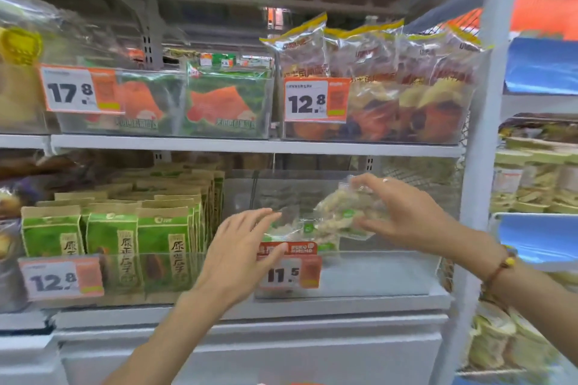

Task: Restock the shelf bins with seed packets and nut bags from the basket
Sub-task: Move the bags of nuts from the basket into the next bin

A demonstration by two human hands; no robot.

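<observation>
Right grip grasps a nut bag over the clear bin; left grip is released. Slippery plastic could slide free and land crooked.

Motion blur smears the small print on the nut bag held in the right hand, leaving its label unreadable. The left hand covers part of the red sign above the 11.5 price tag. Bags lying low in the clear bin show only as a haze. Both forearms run off the bottom edge.
</observation>
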